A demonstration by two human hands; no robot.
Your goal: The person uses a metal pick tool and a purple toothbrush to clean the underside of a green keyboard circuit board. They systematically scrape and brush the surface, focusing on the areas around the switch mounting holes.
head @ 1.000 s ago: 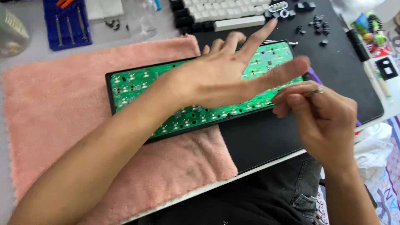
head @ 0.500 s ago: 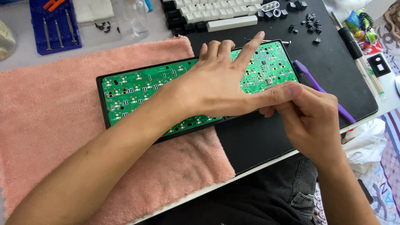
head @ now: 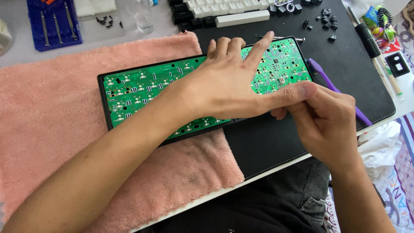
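Note:
A green circuit board (head: 138, 90) lies component side up in a black keyboard case (head: 102, 99), resting across a pink towel (head: 51, 129) and a black mat (head: 345, 64). My left hand (head: 224, 84) lies flat on the right half of the board, fingers spread, with the thumb stretched along the front edge. My right hand (head: 327, 125) sits at the board's front right corner, touching the left thumb. Its fingers are curled, and the fingertips are hidden behind that thumb.
A purple plastic tool (head: 319, 69) lies on the mat just right of the board. Black and white keycaps (head: 224, 11), loose black switches (head: 325, 19) and a black-handled screwdriver (head: 366, 34) are at the back. A blue screwdriver tray (head: 51, 23) and small screws (head: 103, 20) are at the back left.
My left hand has settled flatter onto the board. My right hand moved left and up until it met the left thumb at the board's front edge.

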